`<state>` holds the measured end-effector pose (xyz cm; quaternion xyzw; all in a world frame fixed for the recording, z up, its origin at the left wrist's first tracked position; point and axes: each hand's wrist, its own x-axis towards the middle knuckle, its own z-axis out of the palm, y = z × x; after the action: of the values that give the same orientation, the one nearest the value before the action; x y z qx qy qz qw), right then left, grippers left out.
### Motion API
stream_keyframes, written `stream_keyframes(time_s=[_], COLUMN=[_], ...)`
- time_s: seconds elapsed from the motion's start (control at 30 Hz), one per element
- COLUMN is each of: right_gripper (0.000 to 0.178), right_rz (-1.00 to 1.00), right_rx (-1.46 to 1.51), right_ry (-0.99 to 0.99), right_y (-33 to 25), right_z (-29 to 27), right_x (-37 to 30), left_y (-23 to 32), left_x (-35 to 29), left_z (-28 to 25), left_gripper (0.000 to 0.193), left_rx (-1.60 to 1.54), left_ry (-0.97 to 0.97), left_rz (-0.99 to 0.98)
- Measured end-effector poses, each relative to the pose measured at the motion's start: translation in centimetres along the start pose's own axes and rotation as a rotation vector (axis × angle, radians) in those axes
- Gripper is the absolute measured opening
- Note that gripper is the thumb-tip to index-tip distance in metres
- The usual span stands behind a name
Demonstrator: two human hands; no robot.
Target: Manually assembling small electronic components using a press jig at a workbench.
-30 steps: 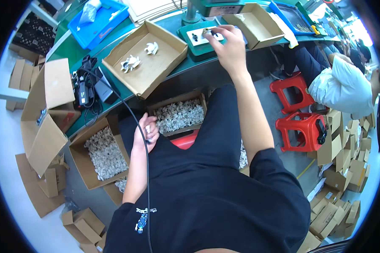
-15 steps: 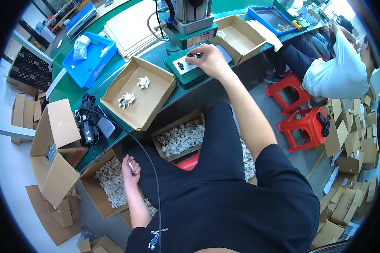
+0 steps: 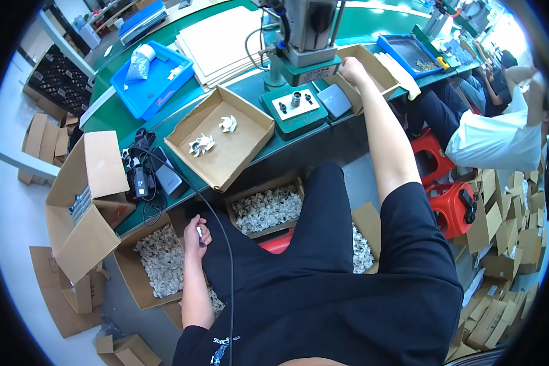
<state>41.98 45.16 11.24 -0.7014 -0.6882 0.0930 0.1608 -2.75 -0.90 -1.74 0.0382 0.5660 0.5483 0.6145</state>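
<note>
My right hand point(image 3: 352, 69) reaches into the left end of a shallow cardboard tray point(image 3: 379, 72) beside the press. Its fingers are bent, and whatever lies in them is hidden. Held over my left thigh, my left hand point(image 3: 197, 234) is closed around small cylindrical pieces point(image 3: 200, 235), one end pale, the other dark. On the green press base, a white fixture plate point(image 3: 295, 105) carries a dark ring-shaped part point(image 3: 296, 97) standing upright at the middle, with dark pegs either side. Two white finned impellers point(image 3: 202, 145) lie in the nearer cardboard tray point(image 3: 238, 160).
The press head point(image 3: 311, 36) stands over the fixture. A blue tray point(image 3: 141, 105) and pale sheets point(image 3: 222, 43) lie left of it. Boxes of white parts point(image 3: 267, 208) surround my legs. A black cable point(image 3: 230, 268) crosses my lap. Another person point(image 3: 494, 137) sits at right.
My right hand has left the fixture and moved right into the far cardboard tray, uncovering the upright dark part. My left hand stays low, turned slightly. The whole view has shifted.
</note>
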Motion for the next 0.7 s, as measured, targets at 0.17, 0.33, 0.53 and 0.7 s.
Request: stream_keyframes(time_s=[0.17,0.33,0.53,0.7], right_gripper=[0.029,0.025,0.029,0.027], right_rz=[-0.026,-0.31,-0.526,-0.575], right_rx=[0.235,0.569,0.515,0.532], right_ry=[0.126,0.41,0.245,0.277], right_y=[-1.0,-4.7,-8.8,-9.2], right_z=[-2.9,-4.6,-2.3,-2.1], right_x=[-2.6,-9.2,-16.1,-17.3], left_y=[-0.1,0.0,0.0,0.2], left_x=[-0.3,0.0,0.5,0.6], left_z=[-0.4,-1.4,-1.1,-0.5], left_gripper=[0.024,0.024,0.023,0.023], left_rx=[-0.04,-0.085,-0.113,-0.13], left_ry=[0.005,-0.008,-0.055,-0.057], left_rz=[0.023,0.01,0.006,0.008])
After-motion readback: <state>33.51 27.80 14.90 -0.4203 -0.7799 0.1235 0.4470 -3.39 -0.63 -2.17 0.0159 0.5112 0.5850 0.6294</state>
